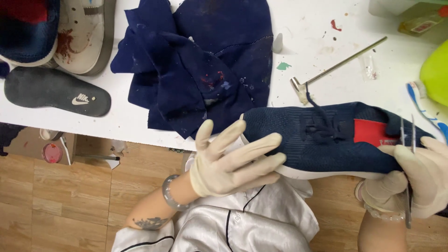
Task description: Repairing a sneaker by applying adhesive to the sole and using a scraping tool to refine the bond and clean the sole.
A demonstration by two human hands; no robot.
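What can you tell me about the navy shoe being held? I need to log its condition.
The navy shoe is a knit sneaker with dark laces, a red tongue patch and a white sole edge. It lies on its side over the white table edge, toe pointing left. The gloved left hand grips the toe; the gloved right hand, holding tweezers, supports the heel opening. No damage shows.

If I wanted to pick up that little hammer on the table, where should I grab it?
Probably by the thin metal shaft of the hammer, about midway, coming straight down from above. It lies flat on the white table and slants up to the right, with bare table on both sides there. The head, at the lower left end, lies close by the navy shoe.
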